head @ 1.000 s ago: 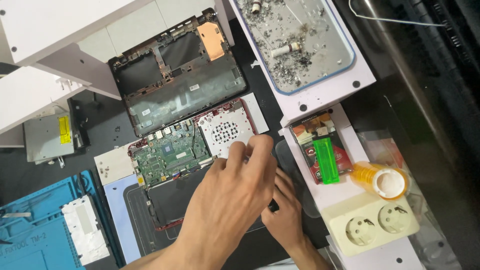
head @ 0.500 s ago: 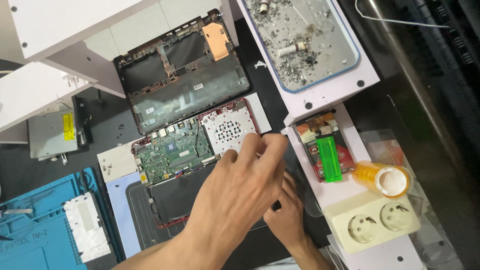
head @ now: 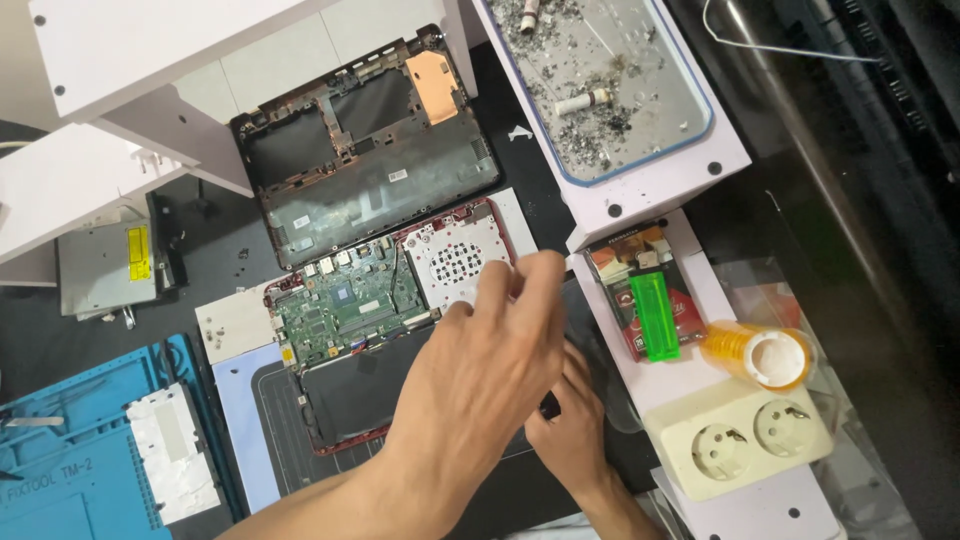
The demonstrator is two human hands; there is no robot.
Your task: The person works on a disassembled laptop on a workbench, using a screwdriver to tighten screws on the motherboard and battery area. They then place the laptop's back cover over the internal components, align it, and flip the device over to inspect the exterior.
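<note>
Red rectangular packet (head: 640, 290) beside opened laptop (head: 380, 330), green board exposed. Left hand (head: 480, 370) fingers pinched, contents indiscernible; right hand (head: 570, 430) grip indiscernible.

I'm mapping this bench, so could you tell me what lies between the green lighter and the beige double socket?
In the head view, a roll of amber tape lies between the green lighter and the beige double socket.

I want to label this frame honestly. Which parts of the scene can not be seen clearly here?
- Head view: the right hand is half covered by the left hand; what its fingers hold cannot be told.
- The opened laptop has its lower right part hidden by both hands.
- The blue mat is cut off by the left and bottom edges.
- The small debris in the tray is too small to identify.
</note>
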